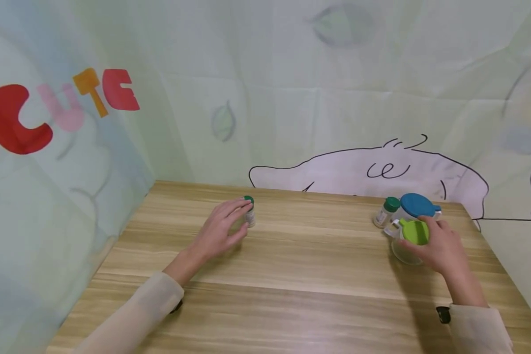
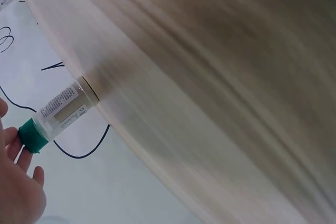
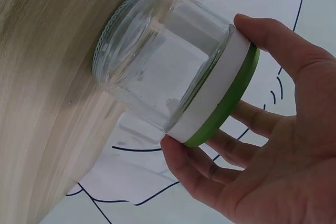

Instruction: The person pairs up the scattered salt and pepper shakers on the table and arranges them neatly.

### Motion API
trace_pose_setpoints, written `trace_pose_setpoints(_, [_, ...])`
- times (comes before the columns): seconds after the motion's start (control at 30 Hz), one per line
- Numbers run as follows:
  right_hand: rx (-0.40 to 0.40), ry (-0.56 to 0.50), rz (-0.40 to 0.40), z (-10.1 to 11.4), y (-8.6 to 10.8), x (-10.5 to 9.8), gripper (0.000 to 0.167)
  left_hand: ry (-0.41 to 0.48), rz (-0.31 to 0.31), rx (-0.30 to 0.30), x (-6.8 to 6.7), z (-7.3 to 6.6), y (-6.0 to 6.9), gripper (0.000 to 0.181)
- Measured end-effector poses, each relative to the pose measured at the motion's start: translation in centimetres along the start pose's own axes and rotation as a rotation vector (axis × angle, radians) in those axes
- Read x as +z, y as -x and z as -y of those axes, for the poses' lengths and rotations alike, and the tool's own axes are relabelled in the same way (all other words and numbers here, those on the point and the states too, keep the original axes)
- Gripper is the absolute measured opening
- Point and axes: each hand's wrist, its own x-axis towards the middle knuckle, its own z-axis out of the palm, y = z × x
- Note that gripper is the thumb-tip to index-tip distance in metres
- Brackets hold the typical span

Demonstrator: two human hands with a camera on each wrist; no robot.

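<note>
At the table's middle left, a small clear spice bottle [image 1: 250, 219] with a green cap [image 2: 33, 136] stands upright, its label facing sideways. My left hand [image 1: 224, 227] is beside it, fingers fairly straight, with fingertips at the cap; the thumb lies lower, near the bottle. On the right, a glass condiment jar [image 3: 152, 61] has a white collar and a green lid [image 1: 415, 232]. My right hand [image 1: 444, 248] grips it by the lid, thumb on one side and fingers on the other. The jar is upright; whether its base touches the table is unclear.
Just behind the held jar is another jar with a blue lid [image 1: 417, 204]. A second green-capped spice bottle [image 1: 386, 212] stands left of it. Printed cloth walls [image 1: 283, 118] rise at the back and sides of the wooden table [image 1: 309, 265].
</note>
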Motion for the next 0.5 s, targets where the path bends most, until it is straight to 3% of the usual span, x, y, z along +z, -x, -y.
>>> trace_pose_setpoints(0.23, [0.023,-0.024,-0.001,-0.07,-0.05,-0.13,0.095,0.007,0.026,-0.069,-0.17,-0.56,-0.45,0.047])
trace_pose_setpoints(0.5, [0.012,-0.033,-0.029,-0.38,-0.23,0.07,0.094,0.038,-0.017,-0.121,-0.08,-0.60,-0.81,0.035])
